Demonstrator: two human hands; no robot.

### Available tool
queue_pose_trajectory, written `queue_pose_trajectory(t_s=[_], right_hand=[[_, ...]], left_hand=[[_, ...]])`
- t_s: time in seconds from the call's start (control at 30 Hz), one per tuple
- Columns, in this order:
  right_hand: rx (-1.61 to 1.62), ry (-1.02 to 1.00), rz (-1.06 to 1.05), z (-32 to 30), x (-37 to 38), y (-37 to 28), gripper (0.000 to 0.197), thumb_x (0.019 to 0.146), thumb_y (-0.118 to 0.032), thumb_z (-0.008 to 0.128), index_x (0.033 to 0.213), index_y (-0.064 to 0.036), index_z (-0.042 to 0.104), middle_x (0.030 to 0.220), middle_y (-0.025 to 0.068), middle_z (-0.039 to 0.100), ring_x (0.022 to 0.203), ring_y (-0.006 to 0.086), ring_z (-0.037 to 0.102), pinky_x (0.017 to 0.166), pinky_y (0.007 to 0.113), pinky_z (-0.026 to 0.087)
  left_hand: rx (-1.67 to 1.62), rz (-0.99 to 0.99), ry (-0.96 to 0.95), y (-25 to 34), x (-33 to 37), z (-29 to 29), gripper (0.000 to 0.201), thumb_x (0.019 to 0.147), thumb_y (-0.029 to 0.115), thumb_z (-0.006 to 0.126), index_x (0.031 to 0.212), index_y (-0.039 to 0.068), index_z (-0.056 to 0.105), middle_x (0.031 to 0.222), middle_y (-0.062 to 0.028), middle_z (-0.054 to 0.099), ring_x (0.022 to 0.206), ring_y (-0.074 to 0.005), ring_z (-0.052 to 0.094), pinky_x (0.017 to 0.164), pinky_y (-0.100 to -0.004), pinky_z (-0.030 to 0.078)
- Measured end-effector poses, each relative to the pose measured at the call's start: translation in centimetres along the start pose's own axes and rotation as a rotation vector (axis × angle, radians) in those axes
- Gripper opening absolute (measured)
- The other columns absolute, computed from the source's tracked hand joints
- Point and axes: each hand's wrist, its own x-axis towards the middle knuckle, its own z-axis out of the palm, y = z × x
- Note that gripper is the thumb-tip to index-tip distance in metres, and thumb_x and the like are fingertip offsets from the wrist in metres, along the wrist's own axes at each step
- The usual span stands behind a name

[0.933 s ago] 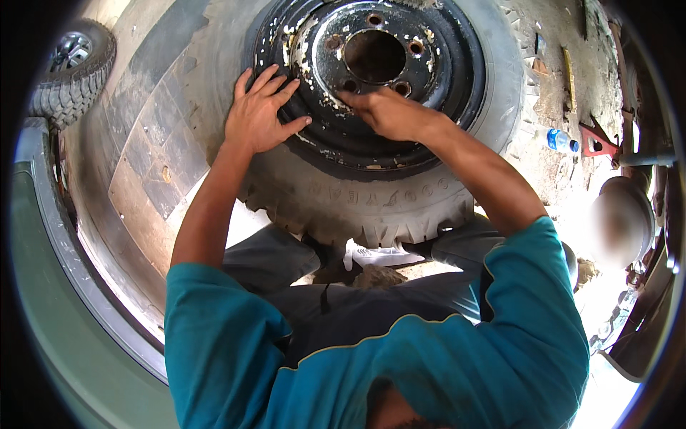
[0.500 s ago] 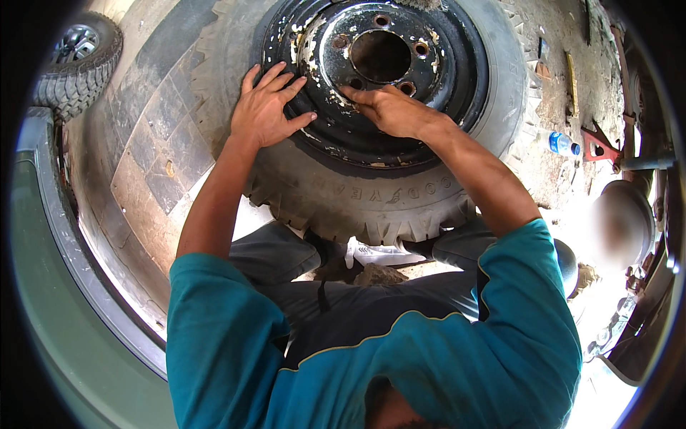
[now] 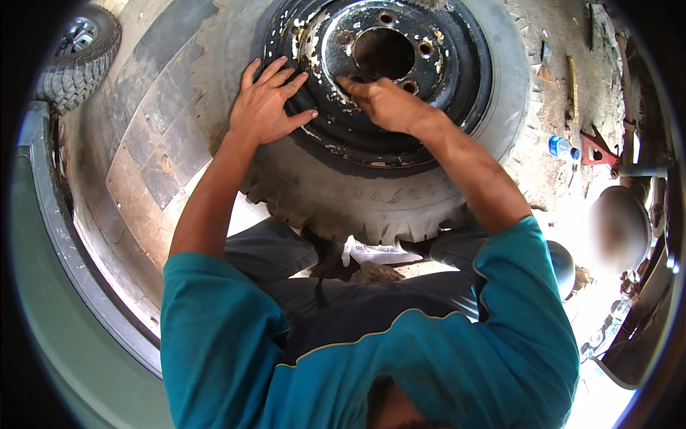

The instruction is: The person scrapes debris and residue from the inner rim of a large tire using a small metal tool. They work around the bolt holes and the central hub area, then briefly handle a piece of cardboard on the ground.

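Wheel lies directly ahead of both hands, running under them: grey tyre [image 3: 396,193] outside, black rim [image 3: 463,68] with chipped paint inside. Round face, so no long axis across it; the hub opening [image 3: 384,51] faces up toward the wearer.

Left hand [image 3: 263,111]: palm down, fingers fanned wide, thumb out to the right. Rests across the rim's near-left edge, heel over the tyre sidewall. Nothing seen in its hold.

Right hand [image 3: 391,106]: half curled, index finger extended to the rim face just below and left of the hub opening, beside a bolt hole. Cannot tell whether anything is pinched under the curled fingers.

Key relation: right hand is the nearer to the hub opening, which sits just beyond its knuckles; left hand keeps to the outer edge, apart from it.

Well right of the right hand: plastic bottle [image 3: 563,147], red metal stand [image 3: 597,149]. Far left of the left hand: second wheel [image 3: 78,63].
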Motion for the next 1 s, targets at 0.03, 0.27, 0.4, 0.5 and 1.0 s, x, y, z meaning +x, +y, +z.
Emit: queue_pose_trajectory(t_s=[0.03,0.27,0.4,0.5,1.0], right_hand=[[-0.033,0.034,-0.061,0.4,-0.5,0.4,0.047,0.106,-0.016,0.057,0.154,-0.0155,0.058,0.107,0.0299,0.074,0.099,0.0484,0.073,0.091,0.053,0.058],[0.014,-0.029,0.045,-1.3,0.9,-1.6,0.049,0.105,-0.011,0.055,0.154,-0.0117,0.057,0.107,0.0312,0.074,0.098,0.0486,0.073,0.092,0.053,0.058],[0.012,0.042,-0.070,0.4,-0.5,0.0,0.049,0.106,-0.012,0.054,0.155,-0.0116,0.056,0.107,0.0314,0.074,0.099,0.0486,0.073,0.093,0.053,0.058],[0.002,0.028,0.064,0.2,1.0,-0.5,0.050,0.105,-0.011,0.056,0.155,-0.0116,0.056,0.107,0.0311,0.074,0.100,0.0482,0.073,0.094,0.052,0.058],[0.022,0.055,0.029,0.1,-0.2,-0.9,0.049,0.106,-0.013,0.055,0.155,-0.0167,0.057,0.112,0.0274,0.075,0.104,0.0462,0.073,0.099,0.052,0.057]], left_hand=[[-0.007,0.002,0.008,0.0,-0.2,0.2,0.076,0.090,0.063,0.074,0.146,0.012,0.068,0.150,-0.0129,0.064,0.156,-0.0253,0.041,0.131,-0.0555,0.016],[-0.008,0.003,-0.006,0.0,-0.4,0.2,0.077,0.089,0.063,0.074,0.146,0.012,0.068,0.149,-0.0139,0.064,0.156,-0.0261,0.041,0.132,-0.0554,0.016],[-0.014,0.010,-0.008,0.0,-0.1,0.2,0.077,0.089,0.063,0.075,0.146,0.011,0.068,0.148,-0.0141,0.065,0.155,-0.0264,0.041,0.131,-0.0557,0.016],[-0.002,0.019,0.022,-0.4,0.1,0.3,0.077,0.089,0.063,0.074,0.145,0.012,0.068,0.146,-0.0137,0.066,0.155,-0.0261,0.041,0.131,-0.0562,0.016],[0.013,0.010,0.017,-0.2,0.2,0.1,0.076,0.089,0.063,0.075,0.146,0.014,0.068,0.149,-0.0123,0.064,0.156,-0.0236,0.040,0.132,-0.0556,0.016]])
